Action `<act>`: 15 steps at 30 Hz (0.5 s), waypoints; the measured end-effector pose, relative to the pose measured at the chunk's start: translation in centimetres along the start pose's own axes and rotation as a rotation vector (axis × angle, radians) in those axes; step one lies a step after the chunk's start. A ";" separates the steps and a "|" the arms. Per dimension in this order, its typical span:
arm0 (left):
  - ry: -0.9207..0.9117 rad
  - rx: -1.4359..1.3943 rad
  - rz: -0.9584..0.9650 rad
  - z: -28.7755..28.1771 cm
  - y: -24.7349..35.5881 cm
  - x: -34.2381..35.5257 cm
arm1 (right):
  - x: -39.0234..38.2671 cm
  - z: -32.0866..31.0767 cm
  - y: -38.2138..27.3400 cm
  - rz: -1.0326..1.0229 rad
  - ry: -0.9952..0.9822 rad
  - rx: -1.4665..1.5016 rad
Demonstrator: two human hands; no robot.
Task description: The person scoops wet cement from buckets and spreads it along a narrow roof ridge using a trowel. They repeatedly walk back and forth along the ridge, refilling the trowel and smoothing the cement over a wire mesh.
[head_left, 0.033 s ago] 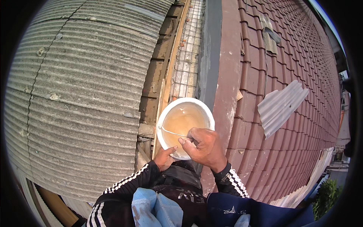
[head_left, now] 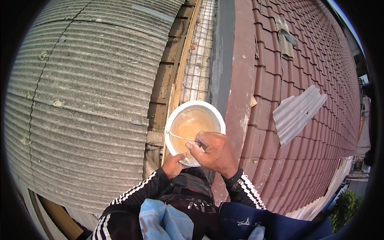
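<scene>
A white bucket of cloudy tan liquid is held just in front of my body, above the narrow strip between the two roofs. My right hand is closed on its thin handle, over the right part of the opening. My left hand grips the bucket's near left rim, thumb on top. Whether the bucket rests on anything below is hidden by the bucket itself and my body.
Grey corrugated roofing fills the left side, beside wooden boards and a wire mesh. A grey painted strip and maroon ledge border red roof tiles, where a loose corrugated piece lies. Greenery shows lower right.
The bucket and both my hands have shifted very slightly up and left. The grips on the handle and rim look the same.
</scene>
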State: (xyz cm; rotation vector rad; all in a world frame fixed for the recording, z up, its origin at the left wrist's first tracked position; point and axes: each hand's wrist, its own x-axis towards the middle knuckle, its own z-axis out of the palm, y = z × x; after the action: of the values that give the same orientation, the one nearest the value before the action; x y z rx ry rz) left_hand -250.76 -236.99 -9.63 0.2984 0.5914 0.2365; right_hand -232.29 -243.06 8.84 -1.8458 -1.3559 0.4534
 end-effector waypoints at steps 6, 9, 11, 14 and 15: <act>0.097 -0.048 0.180 0.4 5.7 6.5 | 8.7 1.3 3.9 -0.189 -0.087 -0.057; 0.187 -0.070 0.178 0.9 8.1 9.9 | 12.0 1.5 6.5 -0.271 -0.183 -0.046; 0.248 -0.114 0.133 1.8 11.0 12.6 | 15.1 0.8 8.5 -0.328 -0.261 -0.008; 0.230 -0.161 0.121 3.7 14.8 16.2 | 20.4 -1.0 11.1 -0.339 -0.258 0.107; 0.310 -0.190 0.079 4.4 15.9 17.5 | 22.5 -1.5 11.7 -0.345 -0.217 0.131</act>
State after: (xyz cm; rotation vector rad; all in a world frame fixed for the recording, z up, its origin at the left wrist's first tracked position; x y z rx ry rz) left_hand -236.26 -217.83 -9.63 0.1003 0.8580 0.4170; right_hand -215.59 -224.47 4.42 -1.4502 -1.7094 0.5567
